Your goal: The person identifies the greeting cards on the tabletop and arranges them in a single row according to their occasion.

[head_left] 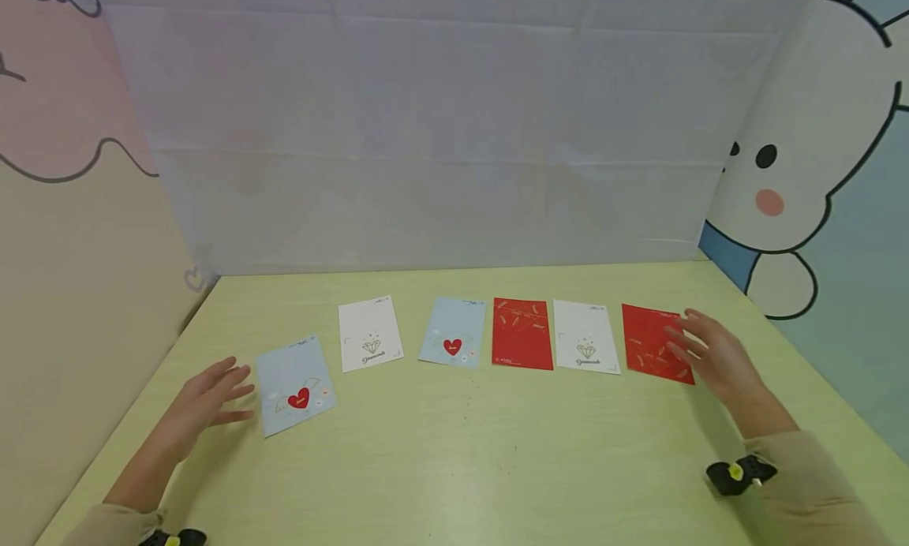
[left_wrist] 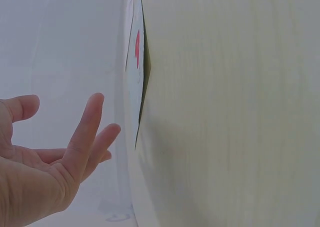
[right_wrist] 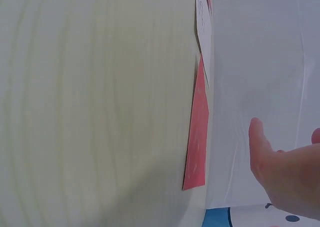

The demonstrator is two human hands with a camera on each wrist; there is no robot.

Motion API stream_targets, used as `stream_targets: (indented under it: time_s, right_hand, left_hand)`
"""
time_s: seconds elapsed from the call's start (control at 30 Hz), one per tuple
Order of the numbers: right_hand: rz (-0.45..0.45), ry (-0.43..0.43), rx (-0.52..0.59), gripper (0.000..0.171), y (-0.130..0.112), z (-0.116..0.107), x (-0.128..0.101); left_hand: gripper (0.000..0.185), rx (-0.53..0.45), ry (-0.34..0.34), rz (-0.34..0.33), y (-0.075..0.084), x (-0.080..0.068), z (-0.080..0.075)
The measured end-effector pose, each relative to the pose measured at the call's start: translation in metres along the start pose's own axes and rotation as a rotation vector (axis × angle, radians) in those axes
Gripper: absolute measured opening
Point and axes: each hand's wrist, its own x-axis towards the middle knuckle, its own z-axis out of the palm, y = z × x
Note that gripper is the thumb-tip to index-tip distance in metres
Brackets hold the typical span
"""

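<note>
Several cards lie in a row across the pale wooden table (head_left: 454, 451). My left hand (head_left: 206, 404) is at the left end, fingers extended beside a light blue card (head_left: 294, 384) with a red heart. In the left wrist view that hand (left_wrist: 65, 157) holds nothing. At the right end my right hand (head_left: 713, 353) overlaps the edge of a red card (head_left: 649, 342). The right wrist view shows this hand (right_wrist: 285, 167) raised above the table, apart from the red card (right_wrist: 198, 137), with nothing in its fingers.
Between the hands lie a white diamond card (head_left: 371, 333), a second light blue heart card (head_left: 452, 331), another red card (head_left: 521, 333) and another white diamond card (head_left: 586, 337). A white cloth (head_left: 454, 136) hangs behind the table. Cartoon-printed walls (head_left: 838, 254) flank it.
</note>
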Motion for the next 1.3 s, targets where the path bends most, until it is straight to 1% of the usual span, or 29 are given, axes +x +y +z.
stream_targets:
  time_s: [0.1,0.17,0.27,0.37,0.47,0.53,0.57,0.6,0.7,0.77,0.83,1.0,1.03,1.1,1.2,1.3]
  right_hand:
    - [0.017,-0.028,0.029,0.082,0.001,0.007,-0.002]
    - [0.021,-0.053,0.015,0.082,0.002,0.012,-0.003]
    - [0.021,-0.093,-0.005,0.079,0.004,0.020,-0.004]
    - [0.024,-0.119,0.013,0.064,0.005,0.027,-0.006]
    - [0.030,-0.132,0.034,0.040,0.007,0.034,-0.008]
    - [0.036,-0.141,0.034,0.031,0.009,0.039,-0.008]
    - [0.038,-0.147,0.025,0.031,0.010,0.042,-0.008]
    - [0.039,-0.152,0.007,0.034,0.011,0.044,-0.009]
    - [0.048,-0.163,-0.040,0.052,0.014,0.053,-0.008]
    - [0.051,-0.172,-0.077,0.063,0.017,0.059,-0.008]
    - [0.054,-0.183,-0.102,0.067,0.019,0.066,-0.007]
    - [0.054,-0.220,-0.212,0.061,0.024,0.084,-0.005]
    - [0.057,-0.226,-0.233,0.060,0.026,0.088,-0.005]
    - [0.052,-0.245,-0.267,0.058,0.029,0.095,-0.003]
    - [0.057,-0.270,-0.271,0.055,0.035,0.106,0.000]
    - [0.064,-0.298,-0.268,0.053,0.040,0.119,0.002]
  left_hand:
    - [0.080,0.040,0.018,-0.011,-0.012,0.004,-0.001]
    - [0.081,0.066,0.022,-0.019,-0.017,0.005,-0.001]
    - [0.081,0.069,0.025,-0.031,-0.017,0.004,0.001]
    - [0.082,0.063,0.026,-0.036,-0.014,0.002,0.003]
    - [0.083,0.043,0.025,-0.040,-0.007,-0.002,0.006]
    - [0.084,0.014,0.024,-0.046,-0.001,-0.005,0.008]
    - [0.084,-0.003,0.025,-0.051,0.002,-0.007,0.009]
    - [0.085,-0.016,0.023,-0.055,0.005,-0.009,0.010]
    - [0.086,-0.038,0.020,-0.071,0.011,-0.014,0.011]
    - [0.087,-0.034,0.015,-0.074,0.014,-0.016,0.011]
    - [0.087,-0.020,0.003,-0.066,0.015,-0.017,0.011]
    - [0.087,-0.005,0.006,-0.054,0.016,-0.020,0.013]
    - [0.087,-0.004,0.016,-0.066,0.017,-0.021,0.014]
    - [0.085,0.015,0.013,-0.072,0.023,-0.024,0.016]
    - [0.080,0.051,0.011,-0.071,0.035,-0.031,0.020]
    - [0.072,0.066,0.013,-0.052,0.046,-0.037,0.024]
